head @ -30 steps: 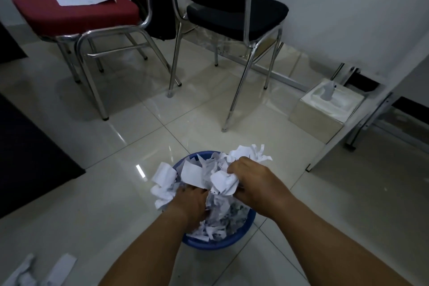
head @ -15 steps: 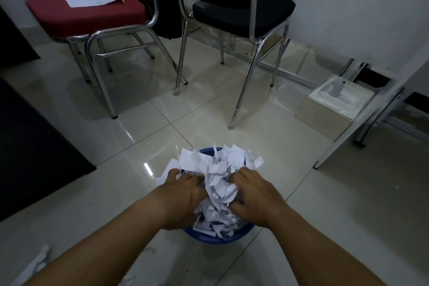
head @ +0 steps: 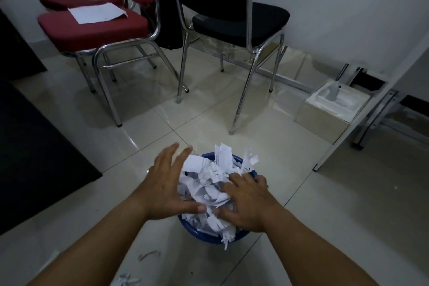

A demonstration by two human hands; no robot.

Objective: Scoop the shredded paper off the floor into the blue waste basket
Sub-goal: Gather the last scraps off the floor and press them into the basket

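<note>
blue waste basket (head: 209,238) mostly hidden beneath shredded paper (head: 209,183) and hands.

The basket (head: 210,237) stood on the floor (head: 290,193), heaped over its rim with shredded paper (head: 209,183). The left hand (head: 168,189) lay spread at the heap's left side, the right hand (head: 247,202) flat on its near right. A few scraps (head: 126,280) lay near left. Two chairs (head: 97,28) stood far behind.

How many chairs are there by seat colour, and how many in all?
Red chairs: 2, the near one with a sheet of paper on its seat, and another partly hidden behind it
Black chairs: 1
Total: 3
</note>
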